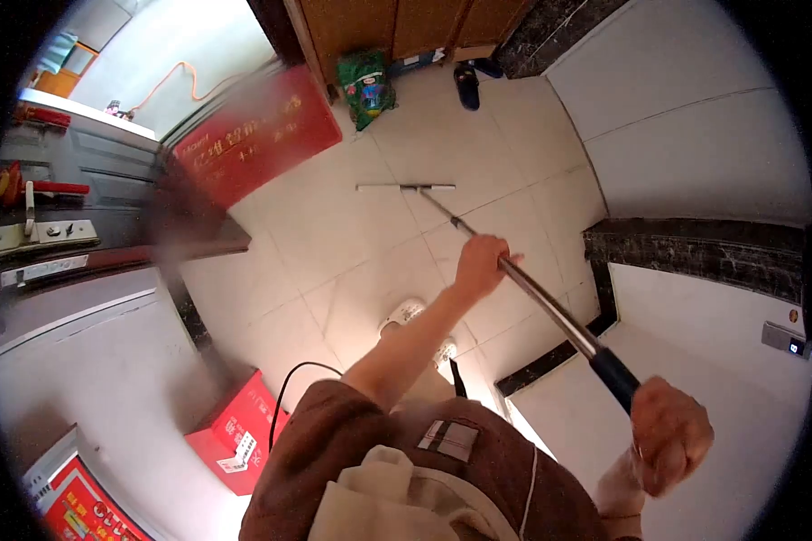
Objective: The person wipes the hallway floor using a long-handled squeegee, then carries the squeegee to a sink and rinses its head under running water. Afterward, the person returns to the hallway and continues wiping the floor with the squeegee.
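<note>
A floor squeegee [550, 305] with a long metal pole runs from lower right up to its thin, wide head [383, 187], which lies on the tiled floor. My left hand [483, 266] is closed round the middle of the pole. At the upper end, near the black grip [615, 379], my right hand [669, 433] is wrapped round the handle, slightly blurred. My feet in white shoes [406, 313] stand on the tiles behind the head, partly covered by my left arm.
A red doormat [262, 135] lies by the open dark door [108, 171]. Beyond the head are a green bag [365, 86] and dark slippers [466, 86] by a wooden cabinet [424, 27]. A red box [239, 433] stands at lower left. White walls with dark skirting [695, 257] border the right.
</note>
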`<state>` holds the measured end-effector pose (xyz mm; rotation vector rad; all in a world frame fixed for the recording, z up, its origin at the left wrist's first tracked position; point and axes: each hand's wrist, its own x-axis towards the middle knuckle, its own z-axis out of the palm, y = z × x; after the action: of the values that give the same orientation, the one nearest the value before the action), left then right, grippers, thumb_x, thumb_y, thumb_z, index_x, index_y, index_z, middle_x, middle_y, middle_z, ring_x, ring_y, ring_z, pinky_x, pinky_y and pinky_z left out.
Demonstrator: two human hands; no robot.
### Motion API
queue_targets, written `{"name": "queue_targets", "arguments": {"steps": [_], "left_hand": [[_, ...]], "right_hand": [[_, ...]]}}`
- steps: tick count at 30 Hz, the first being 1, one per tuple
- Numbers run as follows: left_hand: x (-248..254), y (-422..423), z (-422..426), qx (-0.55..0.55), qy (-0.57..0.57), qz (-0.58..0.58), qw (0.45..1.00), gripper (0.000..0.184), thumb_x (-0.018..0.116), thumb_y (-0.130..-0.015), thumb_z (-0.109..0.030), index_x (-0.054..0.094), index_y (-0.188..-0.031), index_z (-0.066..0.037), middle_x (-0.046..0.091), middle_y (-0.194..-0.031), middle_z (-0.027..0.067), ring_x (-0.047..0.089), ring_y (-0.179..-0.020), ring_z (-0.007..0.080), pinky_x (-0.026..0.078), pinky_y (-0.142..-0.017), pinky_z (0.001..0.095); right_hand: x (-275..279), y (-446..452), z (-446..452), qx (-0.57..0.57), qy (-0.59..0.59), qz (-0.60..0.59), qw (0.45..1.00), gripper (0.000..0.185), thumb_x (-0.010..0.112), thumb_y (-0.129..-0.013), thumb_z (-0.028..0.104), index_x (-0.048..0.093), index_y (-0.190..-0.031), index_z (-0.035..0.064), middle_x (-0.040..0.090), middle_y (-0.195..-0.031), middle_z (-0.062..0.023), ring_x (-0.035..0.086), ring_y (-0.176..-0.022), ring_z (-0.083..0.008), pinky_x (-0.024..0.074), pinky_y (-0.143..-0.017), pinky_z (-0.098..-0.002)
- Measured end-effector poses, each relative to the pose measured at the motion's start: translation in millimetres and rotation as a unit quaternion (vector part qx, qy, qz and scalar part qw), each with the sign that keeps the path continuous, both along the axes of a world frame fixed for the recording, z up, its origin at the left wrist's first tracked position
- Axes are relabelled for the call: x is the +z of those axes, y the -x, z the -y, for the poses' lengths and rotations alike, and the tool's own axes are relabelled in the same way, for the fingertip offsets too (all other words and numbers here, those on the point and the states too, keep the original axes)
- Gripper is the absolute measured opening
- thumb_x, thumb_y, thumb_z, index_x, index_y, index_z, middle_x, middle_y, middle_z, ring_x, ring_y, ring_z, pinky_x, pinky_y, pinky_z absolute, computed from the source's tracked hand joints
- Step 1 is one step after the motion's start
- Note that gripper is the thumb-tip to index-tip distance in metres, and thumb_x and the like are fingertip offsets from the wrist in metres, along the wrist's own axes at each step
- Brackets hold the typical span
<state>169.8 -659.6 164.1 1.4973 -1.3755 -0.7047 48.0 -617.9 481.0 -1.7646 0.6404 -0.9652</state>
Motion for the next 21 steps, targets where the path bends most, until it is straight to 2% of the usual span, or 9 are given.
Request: {"name": "queue_targets", "arguments": {"steps": [3, 6, 7, 11, 12, 14, 16, 17, 21], "left_hand": [[15.7, 15.2, -48.2, -0.094, -0.040, -0.038, 0.994, 0.031, 0.061, -0.070, -0.026, 0.046, -0.054, -0.004, 0.046, -0.054, 0.0109, 0.046, -0.058, 0.0302, 0.036, -0.058, 0.0405], [24.2, 15.5, -61.8, -0.166, 0.013, -0.008, 0.986, 0.036, 0.065, -0.066, -0.027, 0.042, -0.049, -0.006, 0.044, -0.050, 0.0095, 0.047, -0.055, 0.0277, 0.036, -0.053, 0.0391], [24.0, 13.8, -59.6, -0.142, 0.042, -0.006, 0.989, 0.036, 0.065, -0.066, -0.028, 0.042, -0.049, -0.005, 0.045, -0.052, 0.0097, 0.047, -0.055, 0.0276, 0.036, -0.052, 0.0384], [22.5, -6.4, -48.1, -0.013, 0.016, 0.026, 0.999, 0.028, 0.068, -0.065, -0.020, 0.047, -0.055, -0.003, 0.048, -0.061, 0.0098, 0.046, -0.058, 0.0277, 0.037, -0.050, 0.0343], [-2.3, -9.9, -37.0, 0.074, 0.087, -0.047, 0.992, 0.021, 0.068, -0.064, -0.013, 0.050, -0.060, -0.004, 0.047, -0.061, 0.0086, 0.046, -0.058, 0.0247, 0.037, -0.052, 0.0321], [-25.3, -33.1, -10.1, 0.093, 0.092, -0.079, 0.988, 0.016, 0.064, -0.066, -0.002, 0.048, -0.064, -0.004, 0.047, -0.064, 0.0055, 0.044, -0.060, 0.0197, 0.038, -0.055, 0.0289], [-70.3, -43.9, 19.4, 0.104, 0.148, -0.126, 0.975, 0.017, 0.064, -0.068, -0.001, 0.047, -0.073, -0.003, 0.048, -0.074, 0.0051, 0.043, -0.061, 0.0161, 0.039, -0.058, 0.0257], [-64.4, -51.3, 31.3, 0.127, 0.129, 0.013, 0.983, 0.017, 0.064, -0.068, -0.002, 0.047, -0.071, -0.003, 0.048, -0.076, 0.0053, 0.044, -0.063, 0.0160, 0.039, -0.059, 0.0254], [-91.7, -42.7, 80.2, 0.072, 0.146, -0.033, 0.986, 0.025, 0.069, -0.062, -0.006, 0.043, -0.065, -0.003, 0.044, -0.063, 0.0080, 0.043, -0.063, 0.0248, 0.035, -0.056, 0.0341]], "right_hand": [[34.7, 3.2, -9.6, 0.128, -0.014, -0.040, 0.991, 0.028, 0.051, -0.067, 0.000, 0.039, -0.046, 0.0123, 0.047, -0.045, 0.0001, 0.043, -0.037, -0.0090, 0.0323, -0.040, -0.0230], [47.2, 6.0, 4.1, 0.353, -0.052, -0.032, 0.933, 0.030, 0.064, -0.066, 0.010, 0.042, -0.046, 0.0129, 0.052, -0.048, -0.0002, 0.050, -0.041, -0.0094, 0.0410, -0.045, -0.0242], [46.8, 16.0, -9.4, 0.275, -0.046, -0.009, 0.960, 0.032, 0.067, -0.068, 0.024, 0.046, -0.048, 0.0122, 0.054, -0.051, -0.0024, 0.055, -0.053, -0.0110, 0.0443, -0.052, -0.0257], [49.4, 12.0, 8.4, 0.439, -0.029, -0.083, 0.894, 0.025, 0.064, -0.071, 0.032, 0.053, -0.069, 0.0093, 0.057, -0.074, -0.0051, 0.055, -0.077, -0.0150, 0.0445, -0.061, -0.0237], [39.2, 1.5, 11.8, 0.374, 0.080, -0.100, 0.919, 0.027, 0.064, -0.070, 0.034, 0.052, -0.073, 0.0097, 0.055, -0.083, -0.0053, 0.055, -0.075, -0.0152, 0.0445, -0.057, -0.0248], [5.3, -8.2, -8.4, 0.109, -0.002, -0.096, 0.989, 0.014, 0.058, -0.066, 0.019, 0.050, -0.065, 0.0072, 0.053, -0.069, -0.0083, 0.052, -0.063, -0.0219, 0.0421, -0.055, -0.0289], [-41.3, -17.3, 4.7, 0.037, 0.003, 0.032, 0.999, 0.018, 0.044, -0.071, 0.009, 0.039, -0.053, 0.0109, 0.044, -0.051, -0.0023, 0.041, -0.046, -0.0157, 0.0360, -0.048, -0.0284], [-64.6, -21.8, 11.4, 0.003, 0.014, 0.094, 0.996, 0.027, 0.037, -0.073, 0.004, 0.034, -0.047, 0.0127, 0.039, -0.042, 0.0007, 0.035, -0.037, -0.0126, 0.0330, -0.045, -0.0282], [-98.8, -7.6, 24.9, -0.106, 0.001, 0.179, 0.978, 0.029, 0.042, -0.076, 0.008, 0.033, -0.049, 0.0071, 0.038, -0.045, -0.0034, 0.036, -0.040, -0.0169, 0.0316, -0.043, -0.0315]]}}
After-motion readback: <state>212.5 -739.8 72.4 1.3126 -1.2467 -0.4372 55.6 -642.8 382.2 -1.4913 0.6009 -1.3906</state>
